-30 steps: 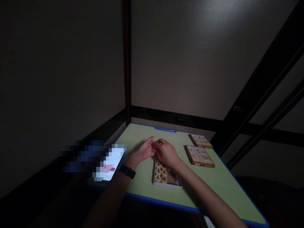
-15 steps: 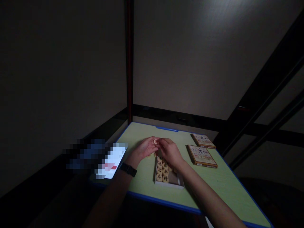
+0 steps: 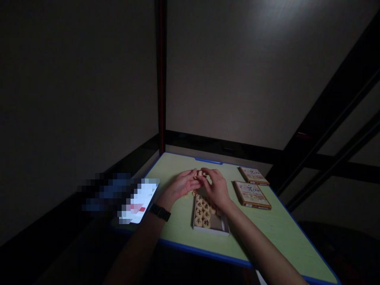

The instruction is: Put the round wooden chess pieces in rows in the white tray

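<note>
A small white tray (image 3: 223,228) lies on the green table (image 3: 276,229), holding several round wooden pieces (image 3: 202,213) with dark characters. My left hand (image 3: 179,186) and my right hand (image 3: 217,188) meet just beyond the tray's far end. Between their fingertips they pinch a small wooden piece (image 3: 199,173), held a little above the table. A dark watch (image 3: 159,212) is on my left wrist. A few loose pieces lie on the table under my left hand.
Two flat printed boxes (image 3: 252,194) lie at the table's right, one behind the other. A lit phone (image 3: 139,202) rests at the table's left edge beside a blurred-out patch. The table has a blue rim; dark walls and beams surround it.
Both hands have shifted slightly away from me, and the small wooden piece has come up into view between the fingertips. The tray and boxes have stayed put.
</note>
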`<state>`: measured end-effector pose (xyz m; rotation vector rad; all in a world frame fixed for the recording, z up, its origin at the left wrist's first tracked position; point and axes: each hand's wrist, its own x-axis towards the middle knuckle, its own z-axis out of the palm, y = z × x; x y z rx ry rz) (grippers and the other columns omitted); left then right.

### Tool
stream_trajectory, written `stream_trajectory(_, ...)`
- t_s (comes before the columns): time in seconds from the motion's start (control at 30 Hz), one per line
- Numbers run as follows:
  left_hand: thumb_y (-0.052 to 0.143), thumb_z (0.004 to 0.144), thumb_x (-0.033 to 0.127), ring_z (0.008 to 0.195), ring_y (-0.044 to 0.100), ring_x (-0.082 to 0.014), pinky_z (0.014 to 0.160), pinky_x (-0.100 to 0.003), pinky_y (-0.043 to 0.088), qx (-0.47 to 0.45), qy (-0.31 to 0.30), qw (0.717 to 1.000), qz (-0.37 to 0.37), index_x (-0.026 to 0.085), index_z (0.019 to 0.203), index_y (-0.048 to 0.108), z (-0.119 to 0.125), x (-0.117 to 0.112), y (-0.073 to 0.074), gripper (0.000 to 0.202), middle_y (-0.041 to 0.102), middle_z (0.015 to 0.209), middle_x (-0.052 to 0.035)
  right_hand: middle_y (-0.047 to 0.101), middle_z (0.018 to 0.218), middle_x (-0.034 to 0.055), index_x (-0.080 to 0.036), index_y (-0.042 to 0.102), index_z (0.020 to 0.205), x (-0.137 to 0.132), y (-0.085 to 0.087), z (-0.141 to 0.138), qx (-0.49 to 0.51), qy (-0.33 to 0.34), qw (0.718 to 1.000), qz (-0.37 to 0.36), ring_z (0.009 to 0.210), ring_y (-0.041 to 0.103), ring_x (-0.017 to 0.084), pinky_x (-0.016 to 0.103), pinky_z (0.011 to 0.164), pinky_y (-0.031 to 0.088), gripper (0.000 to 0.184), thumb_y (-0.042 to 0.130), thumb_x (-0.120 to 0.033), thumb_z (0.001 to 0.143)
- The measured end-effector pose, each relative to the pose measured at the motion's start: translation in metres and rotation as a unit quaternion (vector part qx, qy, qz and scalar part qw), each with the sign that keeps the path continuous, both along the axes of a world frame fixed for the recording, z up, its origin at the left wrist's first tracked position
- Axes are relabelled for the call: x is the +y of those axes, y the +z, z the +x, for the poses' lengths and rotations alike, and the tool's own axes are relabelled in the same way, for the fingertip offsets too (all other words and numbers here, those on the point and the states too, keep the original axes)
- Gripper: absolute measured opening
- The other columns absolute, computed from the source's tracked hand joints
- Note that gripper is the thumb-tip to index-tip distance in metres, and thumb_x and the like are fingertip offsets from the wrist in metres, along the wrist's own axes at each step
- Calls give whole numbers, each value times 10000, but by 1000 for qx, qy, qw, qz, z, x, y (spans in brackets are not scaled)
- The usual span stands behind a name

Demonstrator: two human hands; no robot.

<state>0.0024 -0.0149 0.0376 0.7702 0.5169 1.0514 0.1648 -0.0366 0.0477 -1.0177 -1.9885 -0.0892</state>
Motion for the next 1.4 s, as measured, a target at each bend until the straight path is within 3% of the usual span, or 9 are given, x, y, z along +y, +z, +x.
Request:
stream_trajectory(0.23,769,799,255,717,680,-154,729,-276,556,28,7,999,39,117,940,641,-2,0,-2,235,686,820,-70,717,1061,135,-165,617,1259,-2,-1,-2,-21,15,1000,-15,988,630,260,394,882,521,328,533,-261,957)
stream_trajectory(0.4,734,814,193,818,688,-142,846,-283,541,-26,179,982,57,139,1001,634,-7,6,1,218,703,897,-68,734,1109,123,-175,684,1169,1,9,-5,-61,-31,992,-106,1021,655,244,355,913,500,274,545,-257,947)
stream_trajectory(0.53,687,783,19,866,688,-134,973,-314,518,-71,322,944,32,130,905,633,-13,11,3,173,693,903,-62,757,1084,94,-200,732,1112,10,19,-14,-223,-25,944,-242,995,689,226,279,862,480,275,594,-203,874)
stream_trajectory(0.63,656,753,-61,888,685,-140,1032,-343,504,-90,361,928,3,125,855,640,-16,13,4,213,679,909,-65,746,1122,86,-225,729,1134,15,24,-25,-312,-15,912,-266,1037,682,223,257,841,471,301,614,-241,856)
stream_trajectory(0.77,618,756,-83,904,679,-148,1042,-338,506,-105,364,925,-27,113,830,648,-16,15,5,212,676,919,-85,753,1071,100,-225,760,1019,17,27,-41,-395,-22,878,-269,986,695,246,276,775,484,235,614,-300,851)
stream_trajectory(0.93,593,782,-35,821,662,-140,978,-364,539,-107,343,933,-35,113,793,641,-16,19,0,156,661,844,-79,740,1084,171,-156,748,1021,21,25,-55,-425,-20,866,-262,1047,671,295,333,817,493,251,563,-226,866)
stream_trajectory(1.1,595,759,0,738,644,-120,839,-298,558,-84,332,938,-46,128,784,619,-17,21,-4,132,649,772,-49,733,1102,182,-142,732,1022,21,32,-51,-440,-18,860,-256,1063,666,302,347,843,493,239,550,-224,891)
stream_trajectory(1.27,634,710,36,718,643,-124,759,-276,545,-65,317,945,-38,136,809,617,-17,21,-5,142,654,763,-43,723,1129,183,-140,642,1217,13,44,-40,-436,-29,861,-261,1012,699,274,316,795,507,364,544,-177,869)
stream_trajectory(1.4,636,686,45,674,629,-113,704,-246,523,-54,305,950,-33,135,810,615,-15,18,-4,155,636,718,-27,743,1069,199,-148,716,1104,5,48,-45,-452,-41,841,-296,987,716,311,342,760,532,308,554,-158,842)
